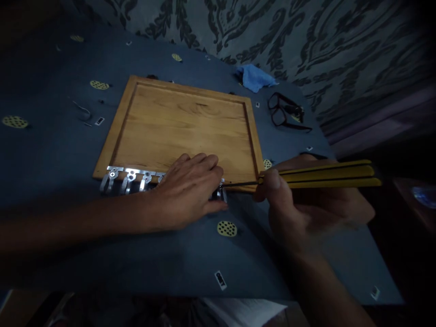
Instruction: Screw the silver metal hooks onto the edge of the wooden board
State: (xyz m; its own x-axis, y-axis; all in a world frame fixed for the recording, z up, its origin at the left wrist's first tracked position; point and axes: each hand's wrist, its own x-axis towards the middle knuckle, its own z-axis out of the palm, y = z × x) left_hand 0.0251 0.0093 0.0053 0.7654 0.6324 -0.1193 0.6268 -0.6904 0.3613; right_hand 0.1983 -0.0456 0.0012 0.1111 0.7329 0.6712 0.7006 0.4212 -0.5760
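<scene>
Right hand (306,213), fingers closed, holds a yellow-handled screwdriver (327,175); left hand (187,190), fingers flat, covers the shiny hook rail (129,175).

No legible text; small white tags (220,280) on blue cloth (51,150) carry dark print, unreadable.

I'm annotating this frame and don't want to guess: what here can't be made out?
All in the head view:
- Hook rail: its right part is hidden under the left hand.
- Screwdriver tip: it ends at the left hand's edge, too small and dark to tell what it touches.
- Right hand: blurred and dim, so finger placement on the handle is unclear.
- Labels on the blue table cover: too small to read.
</scene>
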